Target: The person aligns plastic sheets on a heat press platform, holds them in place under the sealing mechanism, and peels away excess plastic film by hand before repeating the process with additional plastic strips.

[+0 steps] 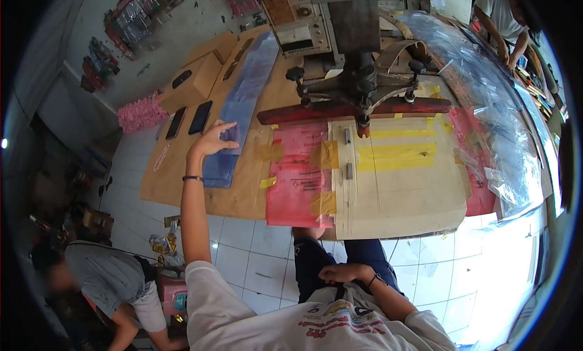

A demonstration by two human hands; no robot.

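Observation:
My left hand [215, 138] reaches out over a stack of blue plastic sheets [248, 87] on the brown board. Its thumb and fingers are curved and apart, with the fingertips at the sheets; I cannot tell whether they press on them. My right hand [340, 272] rests in my lap, fingers curled in, and nothing shows in it. In front of me is a heat-sealing machine with a long red bar [285, 115]. Below the bar lies a tan board [413, 193] with yellow tape strips and two small metal blocks, beside a red plastic sheet [297, 193].
Two phones [199, 117] and a cardboard box [193, 84] lie left of the blue sheets, near a pink bundle [141, 113]. Clear plastic film [486, 102] is piled on the right. One person [115, 284] bends at lower left; another person [501, 23] stands at upper right.

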